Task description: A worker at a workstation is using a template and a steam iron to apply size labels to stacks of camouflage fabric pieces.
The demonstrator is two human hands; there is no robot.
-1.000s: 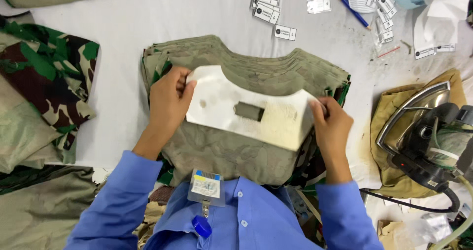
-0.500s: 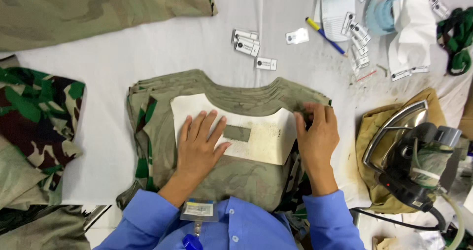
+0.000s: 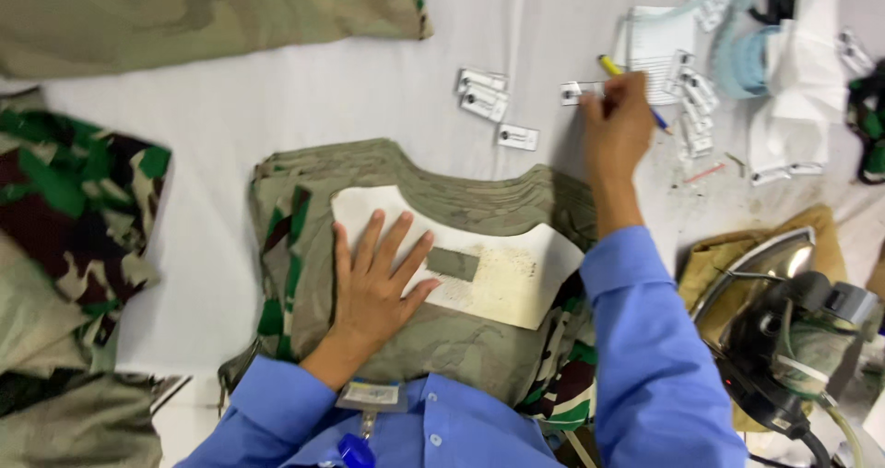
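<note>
Label tags (image 3: pixel 481 93) on the desk (image 3: pixel 277 90) draw the pinching right hand (image 3: pixel 616 127) while the flat, open left hand (image 3: pixel 373 288) pins the white template (image 3: pixel 502 288) on the stacked garments (image 3: pixel 442 177), so picking one comes next

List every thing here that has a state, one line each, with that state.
left hand: open, flat on the white template
white template: flat on the stack
stack of olive pieces: piled, edges aligned
right hand: reaching a small tag
small tag: flat on table
iron: resting beside stack

Bare white table (image 3: pixel 277 108) left of the labels (image 3: pixel 484 99); iron (image 3: pixel 784 330) crowding the right edge.
</note>
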